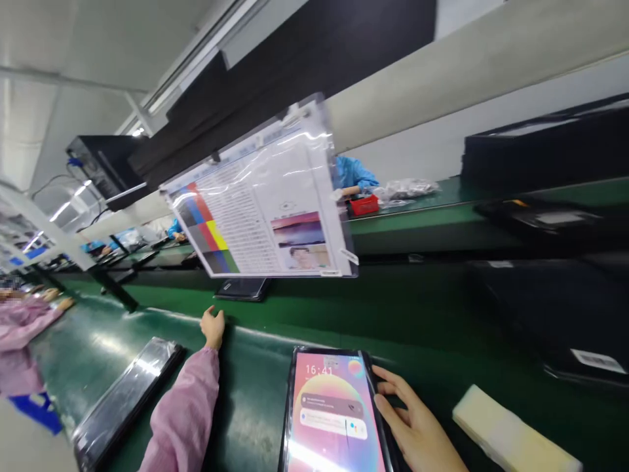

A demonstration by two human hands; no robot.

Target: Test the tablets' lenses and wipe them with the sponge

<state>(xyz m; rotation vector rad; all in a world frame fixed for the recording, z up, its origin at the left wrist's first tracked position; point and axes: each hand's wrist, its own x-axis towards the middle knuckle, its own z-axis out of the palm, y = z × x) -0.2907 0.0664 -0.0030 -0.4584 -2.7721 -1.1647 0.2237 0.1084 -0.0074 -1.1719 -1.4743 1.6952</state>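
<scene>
A tablet (331, 416) with a lit pink screen showing 16:41 lies on the green bench in front of me. My right hand (415, 423) rests at its right edge, fingers curled against the frame and gripping it. My left hand (213, 326), in a pink sleeve, reaches out to the far edge of the bench, fingers bent over the rim; nothing shows in it. A second tablet (125, 400) with a dark glossy screen lies to the left of my left arm.
A laminated instruction sheet (260, 203) with colour bars hangs above the green conveyor belt (393, 308). A pale foam block (511, 432) lies right. Black trays (545, 151) stack at the far right. Another dark tablet (243, 288) sits under the sheet. Co-workers in blue and pink sit nearby.
</scene>
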